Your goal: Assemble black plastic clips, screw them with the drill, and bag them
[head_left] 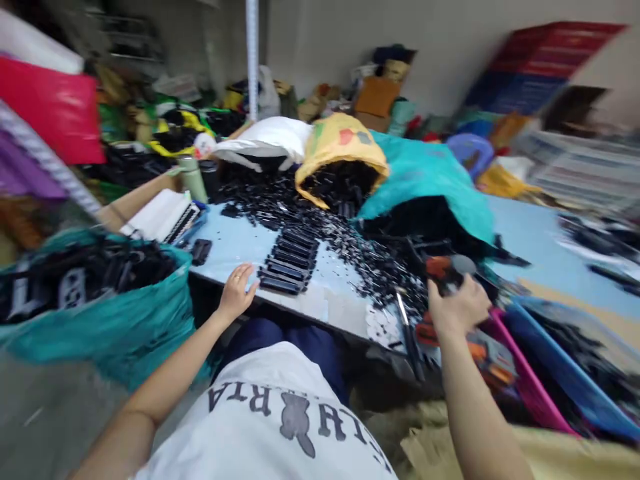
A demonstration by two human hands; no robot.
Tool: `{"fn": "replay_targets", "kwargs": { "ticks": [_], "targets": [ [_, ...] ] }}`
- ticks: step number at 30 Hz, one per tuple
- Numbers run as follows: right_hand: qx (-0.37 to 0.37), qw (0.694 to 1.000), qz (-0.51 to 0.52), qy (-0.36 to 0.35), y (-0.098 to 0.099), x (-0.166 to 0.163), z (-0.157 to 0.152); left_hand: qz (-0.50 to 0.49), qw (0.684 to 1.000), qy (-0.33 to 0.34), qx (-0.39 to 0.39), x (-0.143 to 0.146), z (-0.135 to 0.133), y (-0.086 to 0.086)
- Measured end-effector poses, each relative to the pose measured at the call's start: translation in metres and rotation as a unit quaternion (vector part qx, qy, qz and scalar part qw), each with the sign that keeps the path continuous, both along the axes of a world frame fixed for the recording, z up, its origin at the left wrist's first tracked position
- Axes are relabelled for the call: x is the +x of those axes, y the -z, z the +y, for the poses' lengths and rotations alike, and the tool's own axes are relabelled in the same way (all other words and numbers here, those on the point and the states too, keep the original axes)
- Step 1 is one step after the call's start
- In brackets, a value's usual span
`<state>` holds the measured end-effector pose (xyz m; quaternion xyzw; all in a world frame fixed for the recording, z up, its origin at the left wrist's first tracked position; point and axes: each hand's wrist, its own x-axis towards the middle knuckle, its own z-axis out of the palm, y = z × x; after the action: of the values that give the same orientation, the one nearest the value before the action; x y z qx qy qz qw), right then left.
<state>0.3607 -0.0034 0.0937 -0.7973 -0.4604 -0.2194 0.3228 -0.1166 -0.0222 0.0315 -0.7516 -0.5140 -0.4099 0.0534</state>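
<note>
My left hand (237,293) rests at the table's front edge, fingers loosely bent and apart, with nothing visible in it. Just right of it lies a neat row of long black plastic parts (289,260), side by side. My right hand (460,308) is wrapped around an orange and dark cordless drill (439,268) at the right of the table; blur hides its tip. Below that hand is another orange and grey tool part (493,363); whether it belongs to the same drill I cannot tell. A hammer-like tool with a bright shaft and dark handle (411,343) lies at the edge.
Small black pieces (370,260) spread across the blue tabletop (235,237). White (280,133), yellow (345,143) and teal (430,173) sacks lie behind. A teal sack of black parts (135,320) stands left; pink (535,387) and blue (575,367) bins stand right.
</note>
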Motion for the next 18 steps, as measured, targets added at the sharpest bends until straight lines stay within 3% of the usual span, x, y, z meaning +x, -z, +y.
{"fn": "replay_targets", "kwargs": {
  "ticks": [3,5,8,10,11,14,16,18],
  "targets": [
    [0.087,0.986,-0.032,-0.141,0.035,-0.04,-0.008,-0.011,0.995,-0.068,0.077,-0.024,-0.039,-0.021],
    [0.11,0.967,-0.023,-0.227,0.056,-0.074,-0.009,-0.029,0.977,-0.153,0.144,-0.04,-0.067,-0.037],
    [0.123,0.941,0.022,-0.315,0.071,-0.128,-0.013,-0.098,0.901,-0.362,0.22,-0.07,-0.102,-0.066],
    [0.109,0.923,0.053,-0.365,0.071,-0.156,-0.018,-0.123,0.86,-0.469,0.157,-0.092,-0.112,-0.087],
    [0.096,0.914,0.066,-0.388,0.068,-0.166,-0.02,-0.122,0.858,-0.491,0.091,-0.103,-0.113,-0.099],
    [0.05,0.892,0.095,-0.439,0.057,-0.185,-0.027,-0.077,0.886,-0.446,-0.098,-0.132,-0.1,-0.129],
    [0.041,0.885,0.118,-0.449,0.053,-0.198,-0.033,-0.057,0.889,-0.438,-0.119,-0.149,-0.087,-0.145],
    [0.047,0.866,0.148,-0.475,0.052,-0.222,-0.042,-0.057,0.883,-0.459,-0.082,-0.165,-0.077,-0.158]
  ]
}}
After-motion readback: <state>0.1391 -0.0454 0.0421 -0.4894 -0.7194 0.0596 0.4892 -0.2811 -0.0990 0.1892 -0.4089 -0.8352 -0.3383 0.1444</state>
